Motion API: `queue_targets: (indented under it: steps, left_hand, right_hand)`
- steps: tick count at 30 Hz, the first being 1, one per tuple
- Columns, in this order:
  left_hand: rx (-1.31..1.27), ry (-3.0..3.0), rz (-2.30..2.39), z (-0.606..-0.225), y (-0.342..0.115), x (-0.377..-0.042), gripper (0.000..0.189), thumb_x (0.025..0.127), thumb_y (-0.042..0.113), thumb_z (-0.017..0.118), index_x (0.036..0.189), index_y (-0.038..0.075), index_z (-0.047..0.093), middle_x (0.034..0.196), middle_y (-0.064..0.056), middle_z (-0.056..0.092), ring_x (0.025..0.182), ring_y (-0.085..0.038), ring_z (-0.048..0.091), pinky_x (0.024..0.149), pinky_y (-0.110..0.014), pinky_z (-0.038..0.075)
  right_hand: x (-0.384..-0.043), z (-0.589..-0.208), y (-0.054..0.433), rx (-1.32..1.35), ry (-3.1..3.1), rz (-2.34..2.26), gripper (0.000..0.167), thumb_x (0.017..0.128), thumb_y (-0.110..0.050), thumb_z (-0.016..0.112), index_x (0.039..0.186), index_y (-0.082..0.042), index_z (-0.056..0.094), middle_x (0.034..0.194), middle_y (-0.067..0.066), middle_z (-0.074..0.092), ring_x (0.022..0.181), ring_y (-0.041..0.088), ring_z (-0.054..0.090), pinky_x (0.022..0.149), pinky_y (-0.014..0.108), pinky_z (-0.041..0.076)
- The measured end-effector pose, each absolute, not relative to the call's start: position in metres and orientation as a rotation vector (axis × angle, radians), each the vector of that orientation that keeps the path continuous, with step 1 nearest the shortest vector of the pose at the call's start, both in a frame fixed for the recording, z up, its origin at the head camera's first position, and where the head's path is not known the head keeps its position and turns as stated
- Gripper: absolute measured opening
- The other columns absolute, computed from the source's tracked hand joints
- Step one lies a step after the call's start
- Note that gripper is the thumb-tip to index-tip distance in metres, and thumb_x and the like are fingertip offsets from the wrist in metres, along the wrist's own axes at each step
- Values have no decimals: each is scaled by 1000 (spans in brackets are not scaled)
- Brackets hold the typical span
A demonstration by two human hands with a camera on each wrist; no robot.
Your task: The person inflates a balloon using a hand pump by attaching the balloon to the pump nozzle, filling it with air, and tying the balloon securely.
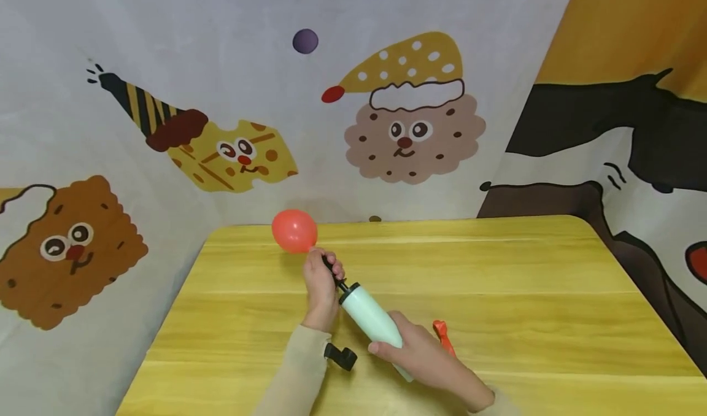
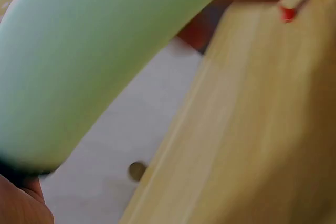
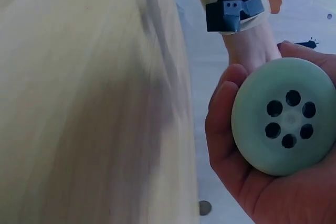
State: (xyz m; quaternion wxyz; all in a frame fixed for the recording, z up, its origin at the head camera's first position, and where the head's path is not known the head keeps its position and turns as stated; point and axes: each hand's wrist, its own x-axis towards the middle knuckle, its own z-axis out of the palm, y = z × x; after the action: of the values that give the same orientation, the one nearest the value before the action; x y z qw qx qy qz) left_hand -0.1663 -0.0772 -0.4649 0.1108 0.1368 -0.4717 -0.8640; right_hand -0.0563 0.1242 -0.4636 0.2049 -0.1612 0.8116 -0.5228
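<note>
My left hand [image 1: 322, 284] curls its fingers round the black end [image 1: 329, 265] of a mint-green hand pump [image 1: 371, 316], held above a yellow wood-grain table [image 1: 525, 293]. Just far and left of that hand is a round, inflated red balloon [image 1: 294, 231]; its neck reaches my fingers, though I cannot tell whether they pinch it. My right hand [image 1: 424, 348], nearer and to the right, wraps fingers and thumb round the pump's body. Just right of it lies a limp red strip [image 1: 444, 337], partly hidden.
</note>
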Motion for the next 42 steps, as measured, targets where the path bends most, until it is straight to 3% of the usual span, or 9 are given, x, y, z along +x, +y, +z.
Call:
queue_targets:
  steps: [8,15,26,36,42]
  left_hand:
    - [405,-1248,-2501,-450,-107,-181,36,115,29,31,86,11,44,68,3,47,50,-5,42,43,-15,36]
    - [315,-1298,-2577,-453,-94,-178,30,114,21,32,88,10,43,69,4,46,52,-5,42,44,-15,36]
    - [328,-1365,-2666,-477,-58,-156,28,113,20,32,89,11,44,71,3,46,54,-6,43,47,-15,37]
    - [335,-1300,-2651,-473,-74,-163,32,113,20,33,85,9,44,69,3,46,52,-5,42,45,-15,36]
    - [259,-1196,-2604,-449,-102,-178,34,115,23,32,85,10,43,69,3,46,51,-6,42,43,-15,35]
  right_hand:
    - [-38,-455,149,-475,2324,-1294,60,102,-51,62,141,-7,51,103,-1,63,81,11,59,66,29,51]
    - [-43,-461,148,-499,2289,-1341,51,105,-47,58,131,-4,54,95,-1,63,74,10,62,59,29,54]
    - [-70,-469,127,-434,2155,-1519,57,105,-43,60,133,6,49,84,9,63,57,20,64,45,35,55]
    - [-64,-466,120,-429,2173,-1502,61,102,-41,65,137,6,47,84,11,65,60,19,64,47,31,54]
    - [-50,-455,138,-456,2229,-1410,56,102,-45,63,135,-1,52,92,3,64,68,16,64,53,32,55]
